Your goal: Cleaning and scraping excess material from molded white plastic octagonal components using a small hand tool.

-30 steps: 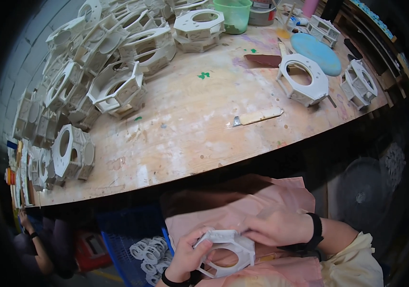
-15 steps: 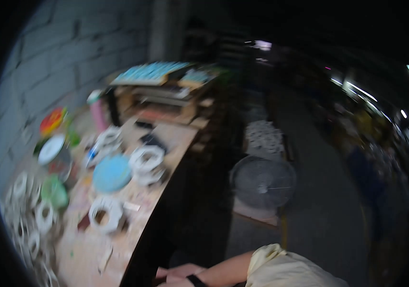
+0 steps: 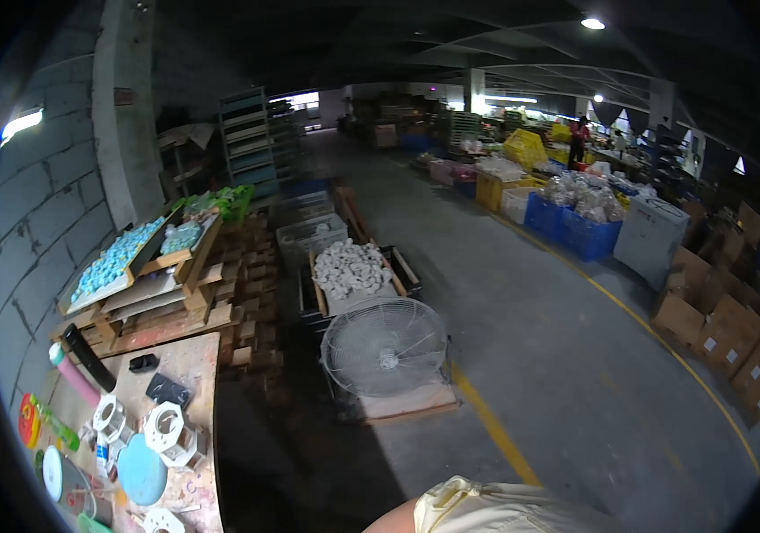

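Neither of my hands shows; at the lower edge there is only a bit of bare arm (image 3: 395,518) and a pale yellow sleeve (image 3: 504,508). To the left of them stands a worktable (image 3: 195,360). White octagonal frame-like pieces (image 3: 167,428) lie on it beside a light blue round disc (image 3: 142,471). Farther back are a pink bottle (image 3: 76,377), a black bottle (image 3: 89,358) and a flat dark object (image 3: 168,389). A lidded container (image 3: 56,478) sits at the table's left side.
Past the table, wooden pallets (image 3: 193,298) carry trays of small blue pieces (image 3: 122,256). A large floor fan (image 3: 384,348) stands before a tray of white pieces (image 3: 351,269). Across the aisle are blue crates (image 3: 576,233) and cardboard boxes (image 3: 725,329); a person (image 3: 579,142) is far off.
My view has swung up and to the right, so the table sits lower left and more of the hall shows. My hand with its dark wristband has dropped out of the picture.
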Motion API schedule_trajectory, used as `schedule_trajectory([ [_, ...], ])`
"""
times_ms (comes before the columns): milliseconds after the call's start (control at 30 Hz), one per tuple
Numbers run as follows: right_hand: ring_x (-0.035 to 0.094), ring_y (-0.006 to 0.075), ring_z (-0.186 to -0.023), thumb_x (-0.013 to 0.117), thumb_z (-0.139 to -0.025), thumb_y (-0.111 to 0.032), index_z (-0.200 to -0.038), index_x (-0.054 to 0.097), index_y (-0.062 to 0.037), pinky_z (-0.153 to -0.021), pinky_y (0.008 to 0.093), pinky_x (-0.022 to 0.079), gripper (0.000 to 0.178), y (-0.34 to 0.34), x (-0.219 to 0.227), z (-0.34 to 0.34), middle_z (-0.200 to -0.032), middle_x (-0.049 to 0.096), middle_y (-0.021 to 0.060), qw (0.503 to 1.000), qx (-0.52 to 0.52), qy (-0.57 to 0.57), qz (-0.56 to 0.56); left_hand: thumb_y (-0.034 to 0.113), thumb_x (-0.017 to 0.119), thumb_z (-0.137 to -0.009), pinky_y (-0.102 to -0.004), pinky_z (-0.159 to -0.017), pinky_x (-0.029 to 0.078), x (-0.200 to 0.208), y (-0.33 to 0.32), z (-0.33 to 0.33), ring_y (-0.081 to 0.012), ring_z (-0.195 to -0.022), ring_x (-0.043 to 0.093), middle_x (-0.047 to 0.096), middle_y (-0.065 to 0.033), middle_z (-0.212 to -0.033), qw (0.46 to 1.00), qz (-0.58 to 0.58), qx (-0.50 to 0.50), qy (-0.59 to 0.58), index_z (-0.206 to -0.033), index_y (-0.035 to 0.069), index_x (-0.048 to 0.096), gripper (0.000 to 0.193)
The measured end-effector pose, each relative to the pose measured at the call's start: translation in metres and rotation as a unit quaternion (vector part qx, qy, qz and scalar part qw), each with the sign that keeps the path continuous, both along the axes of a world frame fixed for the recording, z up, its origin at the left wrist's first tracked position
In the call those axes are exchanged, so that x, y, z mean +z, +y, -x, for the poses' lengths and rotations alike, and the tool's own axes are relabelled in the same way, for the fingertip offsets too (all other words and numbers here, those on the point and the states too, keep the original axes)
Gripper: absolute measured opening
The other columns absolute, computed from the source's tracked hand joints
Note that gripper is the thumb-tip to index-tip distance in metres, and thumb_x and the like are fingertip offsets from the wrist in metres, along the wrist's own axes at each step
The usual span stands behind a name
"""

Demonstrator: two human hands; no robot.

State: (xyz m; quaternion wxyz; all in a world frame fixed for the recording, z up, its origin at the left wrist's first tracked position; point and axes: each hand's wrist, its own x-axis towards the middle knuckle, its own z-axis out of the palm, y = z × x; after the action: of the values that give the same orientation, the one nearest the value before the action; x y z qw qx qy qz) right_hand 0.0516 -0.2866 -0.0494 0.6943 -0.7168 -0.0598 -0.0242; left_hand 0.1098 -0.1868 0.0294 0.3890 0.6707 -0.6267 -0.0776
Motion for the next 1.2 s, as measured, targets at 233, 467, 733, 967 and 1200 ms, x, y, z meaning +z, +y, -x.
schedule_trajectory([
  [233, 0.063, 0.018, -0.052, 0.062, -0.087, -0.018, -0.087, 0.063, -0.0008, -0.044, 0.0275, 0.05, 0.017, 0.021, -0.012, -0.036, -0.066, 0.066, 0.0104, 0.995, 0.009, 0.037, -0.094, 0.008, 0.059, -0.081, -0.0331, -0.073, 0.049, -0.002, -0.035, 0.005, -0.0315, -0.084, 0.058, 0.06, -0.0165, -0.095, 0.996, 0.031, -0.067, -0.044, -0.096, 0.005, 0.059, 0.015],
  [467, 0.064, 0.0175, -0.055, 0.063, -0.087, -0.024, -0.085, 0.065, -0.0042, -0.049, 0.0297, 0.052, 0.02, 0.035, -0.066, -0.079, -0.07, 0.067, 0.0095, 0.992, 0.105, 0.037, -0.054, 0.007, 0.06, -0.08, -0.0333, -0.074, 0.049, -0.002, -0.067, 0.017, -0.0319, -0.085, 0.058, 0.06, -0.0165, -0.097, 0.989, 0.069, -0.099, -0.088, -0.096, 0.005, 0.059, 0.016],
  [733, 0.062, 0.0185, -0.055, 0.064, -0.086, -0.024, -0.081, 0.065, -0.005, -0.05, 0.0308, 0.051, 0.02, 0.046, -0.093, -0.086, -0.066, 0.065, 0.0081, 0.97, -0.013, -0.232, 0.076, 0.005, 0.061, -0.079, -0.0335, -0.074, 0.049, -0.006, -0.092, 0.027, -0.0324, -0.086, 0.058, 0.059, -0.0166, -0.098, 0.979, 0.101, -0.107, -0.14, -0.096, 0.006, 0.059, 0.018],
  [967, 0.059, 0.0218, -0.055, 0.058, -0.086, -0.025, -0.082, 0.064, -0.0058, -0.052, 0.033, 0.048, 0.021, -0.008, 0.037, -0.026, -0.062, 0.062, 0.0089, 0.983, -0.026, -0.18, -0.02, 0.004, 0.062, -0.077, -0.0337, -0.075, 0.049, -0.006, -0.013, -0.006, -0.0328, -0.087, 0.058, 0.059, -0.0166, -0.099, 0.968, -0.025, 0.08, -0.236, -0.097, 0.006, 0.059, 0.02],
  [1200, 0.062, 0.0121, -0.057, 0.054, -0.091, -0.011, -0.114, 0.045, -0.0004, -0.053, 0.0263, 0.049, 0.027, -0.01, 0.031, -0.023, -0.073, 0.065, 0.0066, 0.992, 0.066, 0.105, -0.036, 0.022, 0.069, -0.075, -0.0334, -0.063, 0.04, -0.019, 0.126, 0.017, -0.0208, -0.067, 0.054, 0.054, -0.0068, -0.078, 0.876, -0.306, 0.313, -0.202, -0.117, 0.001, 0.054, 0.049],
])
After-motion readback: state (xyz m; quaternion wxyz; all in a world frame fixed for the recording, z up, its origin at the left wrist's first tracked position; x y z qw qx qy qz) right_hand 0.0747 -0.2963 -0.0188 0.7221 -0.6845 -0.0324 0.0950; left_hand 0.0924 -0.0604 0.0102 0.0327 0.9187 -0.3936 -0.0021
